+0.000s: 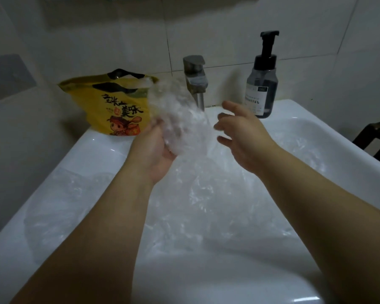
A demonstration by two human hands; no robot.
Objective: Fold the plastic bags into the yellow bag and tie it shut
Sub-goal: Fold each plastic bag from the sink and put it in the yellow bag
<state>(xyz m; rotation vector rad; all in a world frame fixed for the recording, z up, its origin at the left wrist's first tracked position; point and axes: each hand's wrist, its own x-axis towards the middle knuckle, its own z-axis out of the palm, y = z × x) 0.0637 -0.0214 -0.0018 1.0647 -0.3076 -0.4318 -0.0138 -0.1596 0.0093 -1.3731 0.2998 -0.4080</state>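
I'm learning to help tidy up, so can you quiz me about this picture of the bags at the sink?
1. True or false: the left hand grips a clear plastic bag.
2. Where is the yellow bag? A: down in the basin. B: on the rim of the sink, left of the tap. C: on the floor.
3. What stands to the right of the tap?
Key: 1 true; 2 B; 3 the pump bottle.
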